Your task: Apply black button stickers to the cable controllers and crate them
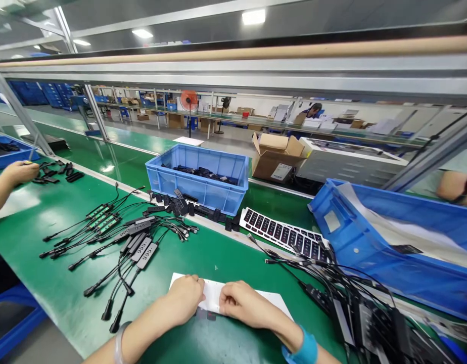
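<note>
Near the front of the green table, a white sheet [212, 296] is held in both hands and bends up a little between them. My left hand [187, 298] pinches its near edge on the left. On the right, my right hand [241, 303] grips the same edge with curled fingers. Just under that edge a small dark piece [211, 316] shows; I cannot make out what it is. Left of my hands lie grey control boxes with cables [146, 253]. Cables joined to bare green circuit boards [104, 220] lie farther left.
A blue bin [197, 189] of black parts stands behind, with black casings [176, 206] along its front. Sheets of black labels [282, 235] lie right of it. Finished-looking cabled units [355, 313] pile up before a tilted blue bin [392, 253]. Another person's hand [19, 172] is at far left.
</note>
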`<state>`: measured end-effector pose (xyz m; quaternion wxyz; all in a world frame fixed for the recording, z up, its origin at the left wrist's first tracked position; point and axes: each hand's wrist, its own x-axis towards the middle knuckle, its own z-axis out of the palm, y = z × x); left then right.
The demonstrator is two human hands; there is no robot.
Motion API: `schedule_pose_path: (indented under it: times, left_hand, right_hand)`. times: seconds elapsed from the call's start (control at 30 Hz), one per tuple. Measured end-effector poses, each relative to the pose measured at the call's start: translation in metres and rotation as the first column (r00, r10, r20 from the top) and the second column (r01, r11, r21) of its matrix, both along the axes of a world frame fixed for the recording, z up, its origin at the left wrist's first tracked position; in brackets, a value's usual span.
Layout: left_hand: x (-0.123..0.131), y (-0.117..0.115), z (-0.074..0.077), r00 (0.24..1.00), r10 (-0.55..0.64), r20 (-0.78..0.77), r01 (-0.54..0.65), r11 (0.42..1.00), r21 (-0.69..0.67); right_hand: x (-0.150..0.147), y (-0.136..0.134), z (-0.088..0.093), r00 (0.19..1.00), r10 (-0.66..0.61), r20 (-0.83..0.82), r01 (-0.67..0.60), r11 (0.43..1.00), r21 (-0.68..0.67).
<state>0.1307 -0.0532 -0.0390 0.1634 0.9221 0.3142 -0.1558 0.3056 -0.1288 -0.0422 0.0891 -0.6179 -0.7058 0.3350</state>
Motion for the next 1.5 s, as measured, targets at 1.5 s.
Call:
schedule_pose_path:
  times: [1.5]
  left_hand:
    - [0.037, 0.001, -0.015, 0.992, -0.087, 0.088, 0.083, 0.995, 0.058]
  right_hand:
    - [0.035, 0.003, 0.007, 0.983, -0.028, 0.182, 0.039, 0.998, -0.053]
